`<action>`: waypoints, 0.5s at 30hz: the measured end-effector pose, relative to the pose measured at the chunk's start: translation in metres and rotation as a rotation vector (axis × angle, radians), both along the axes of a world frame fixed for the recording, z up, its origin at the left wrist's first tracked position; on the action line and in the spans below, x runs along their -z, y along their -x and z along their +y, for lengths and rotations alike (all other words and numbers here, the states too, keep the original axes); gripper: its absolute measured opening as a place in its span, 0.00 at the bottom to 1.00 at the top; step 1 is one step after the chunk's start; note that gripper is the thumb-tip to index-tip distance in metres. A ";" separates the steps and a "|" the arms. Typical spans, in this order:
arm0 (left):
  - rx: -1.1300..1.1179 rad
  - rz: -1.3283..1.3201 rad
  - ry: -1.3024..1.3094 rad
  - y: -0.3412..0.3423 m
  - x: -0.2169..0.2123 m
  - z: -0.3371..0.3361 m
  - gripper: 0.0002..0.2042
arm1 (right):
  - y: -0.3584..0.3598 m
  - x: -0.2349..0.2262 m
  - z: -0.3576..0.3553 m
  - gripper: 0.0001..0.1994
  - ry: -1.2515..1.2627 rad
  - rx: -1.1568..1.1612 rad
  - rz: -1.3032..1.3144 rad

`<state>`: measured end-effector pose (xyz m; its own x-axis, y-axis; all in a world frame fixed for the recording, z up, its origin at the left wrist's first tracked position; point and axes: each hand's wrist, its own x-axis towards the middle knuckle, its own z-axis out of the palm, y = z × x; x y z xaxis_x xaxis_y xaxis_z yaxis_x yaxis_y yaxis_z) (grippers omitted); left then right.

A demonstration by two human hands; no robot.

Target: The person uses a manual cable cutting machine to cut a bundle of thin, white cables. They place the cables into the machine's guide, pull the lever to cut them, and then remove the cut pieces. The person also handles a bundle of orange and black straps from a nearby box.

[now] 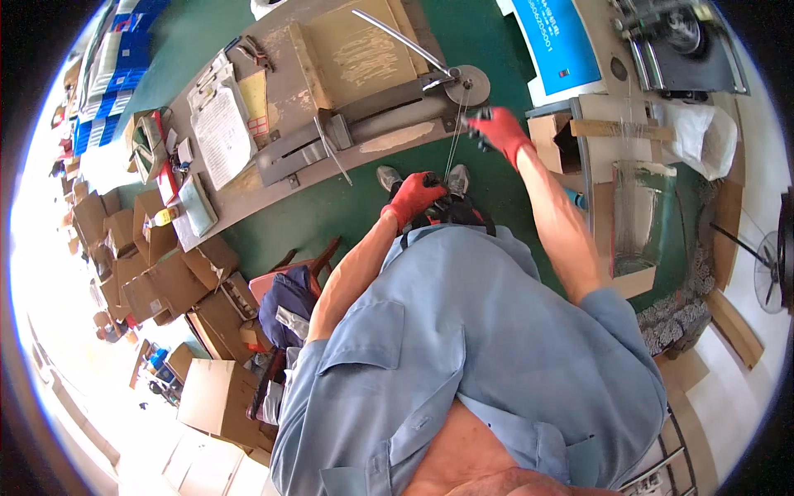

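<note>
My left hand (pixel 416 198), in a red glove with dark fingertips, is closed in front of my waist. Thin wire strands (pixel 453 153) rise from beside its fingers toward a round metal disc (pixel 469 86) at the bench corner; the grip itself is partly hidden. Farther right and higher, my right hand (pixel 501 132), gloved the same way, is raised just below that disc. Motion smears its dark fingers, so whether they hold a strand does not show. A long metal rod (pixel 399 36) slants away from the disc over the bench.
The workbench (pixel 385 142) carries a slotted metal bar (pixel 331 136), written sheets (pixel 222 136) and pliers (pixel 255 54). A blue-and-white machine (pixel 562 45) stands right, near hanging thin wires (pixel 635 207). Cardboard boxes (pixel 169 281) and a chair with dark clothing (pixel 285 306) are at left.
</note>
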<state>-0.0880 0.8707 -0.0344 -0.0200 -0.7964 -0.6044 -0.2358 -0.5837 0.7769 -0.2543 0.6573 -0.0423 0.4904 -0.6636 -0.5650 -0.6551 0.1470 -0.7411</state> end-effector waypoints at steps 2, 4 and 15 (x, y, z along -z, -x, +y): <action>0.007 0.018 -0.001 -0.003 -0.001 0.001 0.11 | 0.000 -0.009 0.038 0.16 -0.385 0.173 -0.249; -0.008 0.059 -0.004 -0.001 -0.002 0.001 0.12 | -0.003 -0.009 0.063 0.13 -0.374 0.197 -0.249; -0.023 0.104 -0.014 -0.035 -0.027 -0.003 0.14 | -0.037 0.009 0.093 0.11 -0.177 0.121 -0.243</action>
